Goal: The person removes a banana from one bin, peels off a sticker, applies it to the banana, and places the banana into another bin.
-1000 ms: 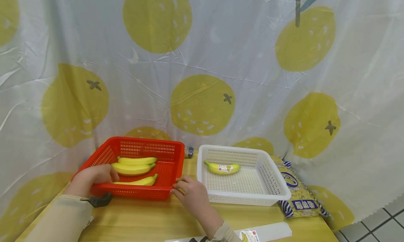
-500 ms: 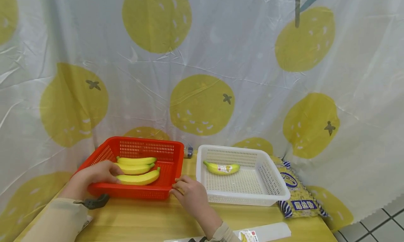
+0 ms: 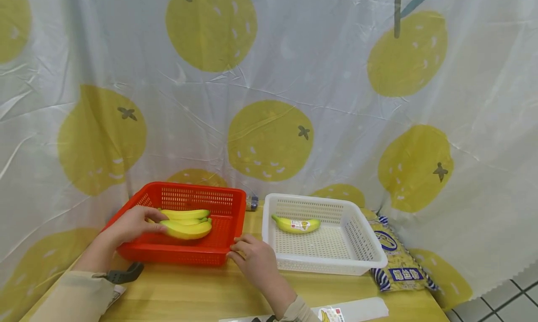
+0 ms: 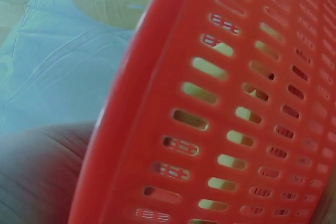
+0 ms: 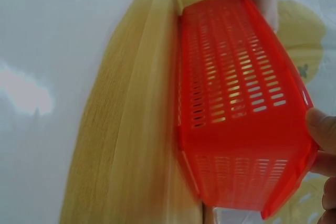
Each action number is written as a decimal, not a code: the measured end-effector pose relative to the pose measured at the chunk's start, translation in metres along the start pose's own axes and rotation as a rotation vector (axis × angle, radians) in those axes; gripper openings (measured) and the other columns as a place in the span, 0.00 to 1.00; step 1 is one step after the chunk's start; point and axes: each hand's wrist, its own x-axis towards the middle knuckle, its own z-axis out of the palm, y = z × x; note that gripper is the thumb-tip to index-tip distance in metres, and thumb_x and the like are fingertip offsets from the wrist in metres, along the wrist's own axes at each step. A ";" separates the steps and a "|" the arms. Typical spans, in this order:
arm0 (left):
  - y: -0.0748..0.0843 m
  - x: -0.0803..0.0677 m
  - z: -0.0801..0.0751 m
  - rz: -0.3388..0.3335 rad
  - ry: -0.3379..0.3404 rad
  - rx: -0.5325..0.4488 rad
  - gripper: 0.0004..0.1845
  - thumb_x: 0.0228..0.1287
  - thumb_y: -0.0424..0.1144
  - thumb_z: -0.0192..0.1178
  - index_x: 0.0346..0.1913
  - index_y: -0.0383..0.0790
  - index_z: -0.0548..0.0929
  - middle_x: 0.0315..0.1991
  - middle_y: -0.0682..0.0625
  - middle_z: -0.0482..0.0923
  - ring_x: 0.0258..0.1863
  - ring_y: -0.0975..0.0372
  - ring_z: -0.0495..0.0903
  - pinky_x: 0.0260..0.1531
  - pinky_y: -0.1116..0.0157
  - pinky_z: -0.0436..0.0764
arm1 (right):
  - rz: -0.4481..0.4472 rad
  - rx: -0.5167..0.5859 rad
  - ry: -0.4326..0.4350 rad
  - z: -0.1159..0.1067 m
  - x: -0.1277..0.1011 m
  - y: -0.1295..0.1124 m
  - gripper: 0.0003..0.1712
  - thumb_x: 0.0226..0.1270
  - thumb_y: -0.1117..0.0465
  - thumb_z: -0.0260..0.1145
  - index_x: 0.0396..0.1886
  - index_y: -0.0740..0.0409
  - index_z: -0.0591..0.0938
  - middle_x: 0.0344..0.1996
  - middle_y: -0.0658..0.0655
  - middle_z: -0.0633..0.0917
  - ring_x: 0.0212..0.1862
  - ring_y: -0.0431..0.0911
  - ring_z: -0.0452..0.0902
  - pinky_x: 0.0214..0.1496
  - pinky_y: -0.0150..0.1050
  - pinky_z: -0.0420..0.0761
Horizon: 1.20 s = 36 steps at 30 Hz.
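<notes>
Nearest, the right hand (image 3: 252, 256) is rested on the counter (image 3: 201, 294), its fingers curled against the near right corner of the red basket (image 3: 218, 256). Further in, a banana (image 3: 187, 229) is gripped at its left end by the left hand (image 3: 134, 223), lifted just above 2 other bananas (image 3: 185, 214) in that basket. It is judged light, firm and smooth-skinned, yet bruisable, so a gentle hold near mid-length would suit. Beyond, 1 labelled banana (image 3: 296, 224) is seen in the white basket (image 3: 370, 247).
</notes>
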 end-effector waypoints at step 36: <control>0.057 -0.057 0.070 0.276 0.784 0.031 0.23 0.45 0.34 0.83 0.48 0.48 0.91 0.38 0.56 0.83 0.29 0.78 0.75 0.26 0.80 0.72 | -0.143 -0.107 0.018 -0.010 -0.010 -0.001 0.15 0.56 0.59 0.81 0.45 0.51 0.92 0.49 0.50 0.90 0.44 0.43 0.89 0.42 0.36 0.86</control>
